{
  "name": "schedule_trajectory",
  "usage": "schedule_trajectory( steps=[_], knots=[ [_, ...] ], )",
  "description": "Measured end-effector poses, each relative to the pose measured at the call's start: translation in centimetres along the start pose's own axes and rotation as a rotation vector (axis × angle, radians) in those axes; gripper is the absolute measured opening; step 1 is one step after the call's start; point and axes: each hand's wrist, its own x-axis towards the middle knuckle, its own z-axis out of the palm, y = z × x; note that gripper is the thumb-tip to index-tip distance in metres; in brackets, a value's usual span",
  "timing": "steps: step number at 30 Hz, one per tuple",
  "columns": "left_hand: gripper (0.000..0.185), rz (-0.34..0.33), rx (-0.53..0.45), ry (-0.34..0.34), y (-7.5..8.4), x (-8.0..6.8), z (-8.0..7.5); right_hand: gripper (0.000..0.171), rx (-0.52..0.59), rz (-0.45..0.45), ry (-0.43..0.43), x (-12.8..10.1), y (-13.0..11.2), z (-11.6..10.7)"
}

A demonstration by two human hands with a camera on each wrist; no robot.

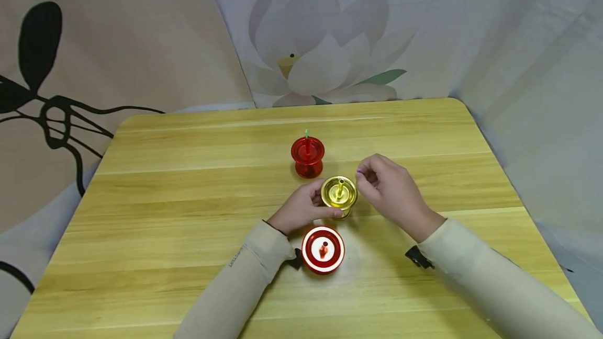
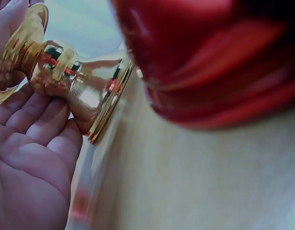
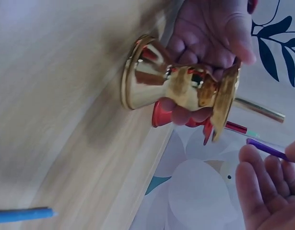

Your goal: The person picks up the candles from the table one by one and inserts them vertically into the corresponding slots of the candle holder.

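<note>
A: Where is the gold holder (image 1: pixel 339 195)?

B: Centre of the head view, upright on the bench (image 1: pixel 188 198), between two red holders (image 1: pixel 308 157) (image 1: pixel 323 249). The left hand (image 1: pixel 301 208) grasps its narrow waist.

A: Handling?

B: Likely rigid, polished metal, probably slippery; the waist seems the best hold. The right hand (image 1: pixel 388 192) pinches a thin purple stick (image 3: pixel 266 148), probably light, just right of the holder.

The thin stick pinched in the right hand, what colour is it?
Purple. The thin stick shows best in the right wrist view, pinched by the right hand.
</note>
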Motion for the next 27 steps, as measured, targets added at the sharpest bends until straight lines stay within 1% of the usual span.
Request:
schedule_trajectory(
  steps=[13,19,27],
  knots=[
    [0.059,-0.035,0.001,0.005,0.3,-0.1,0.0,0.005,0.122,-0.049,0.020,1.0,-1.5,-0.1],
    [0.058,-0.035,0.015,0.000,0.5,-0.2,0.0,0.004,0.131,-0.082,0.039,1.3,-1.8,0.0],
    [0.057,-0.025,0.000,-0.014,0.5,-0.1,-0.1,0.004,0.129,-0.084,0.034,1.5,-2.1,-0.2]
  ],
)
